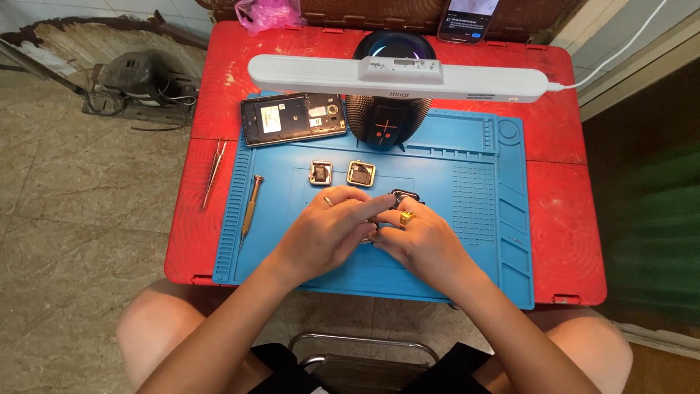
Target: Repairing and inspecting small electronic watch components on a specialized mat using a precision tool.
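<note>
A small dark part [403, 197] is pinched between both hands at mid-mat: left hand [328, 230] fingertips pressed on it, right hand [423, 241] closed beneath. Two small square parts [340, 173] lie apart behind; an opened phone [293, 118] toward the blue mat [474, 241] far-left corner. Screwdriver [251, 206] and tweezers [214, 173] lie unused at left. Lamp bar [397, 76] overhangs the worktop [565, 219].

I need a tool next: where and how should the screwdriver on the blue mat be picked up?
Grip the screwdriver at mid-handle, coming straight down from above with the left hand, fingers across its width. It lies flat and nearly lengthwise on the blue mat, cap end away from the person, tip toward them. Its long sides are free; the tweezers lie apart on the red table.
</note>
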